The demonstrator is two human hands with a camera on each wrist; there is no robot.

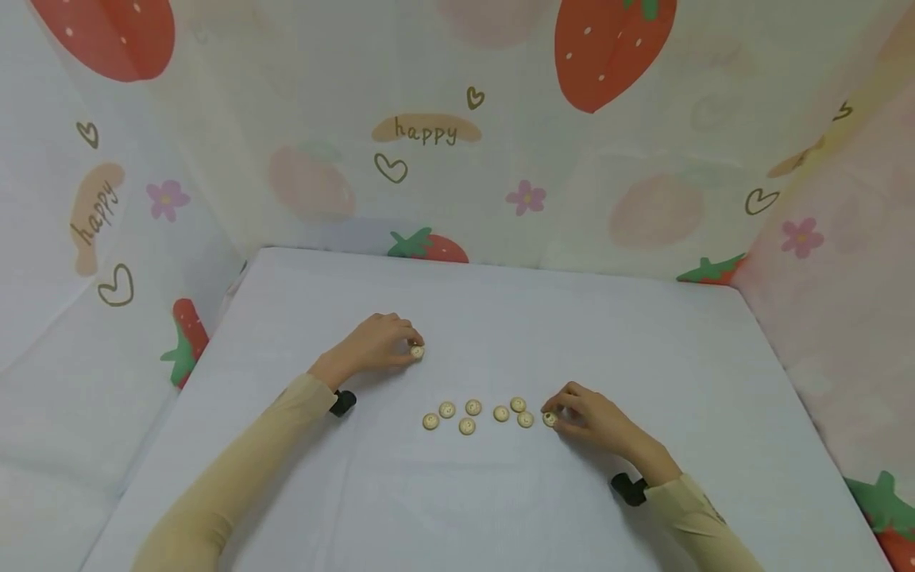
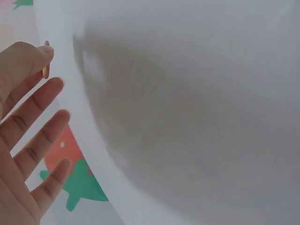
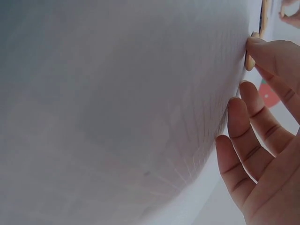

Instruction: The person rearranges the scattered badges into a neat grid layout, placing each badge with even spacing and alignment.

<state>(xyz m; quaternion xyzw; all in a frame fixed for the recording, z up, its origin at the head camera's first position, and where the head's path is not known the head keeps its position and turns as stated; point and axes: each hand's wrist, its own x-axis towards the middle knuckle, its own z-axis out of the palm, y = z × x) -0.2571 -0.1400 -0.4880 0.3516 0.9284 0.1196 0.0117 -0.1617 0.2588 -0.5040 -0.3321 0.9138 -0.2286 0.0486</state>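
Beige button (image 1: 418, 353) pinched in the left hand (image 1: 375, 343); the right hand (image 1: 600, 421) pinches another button (image 1: 550, 419), just beside seven loose buttons (image 1: 467, 427). White tabletop (image 1: 557, 334) spreads around, its far edge well beyond both hands.

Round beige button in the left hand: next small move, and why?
Probably lower the button onto the white cloth tabletop: the left hand pinches it, seemingly raised in the left wrist view, while seven matching buttons lie flat there.
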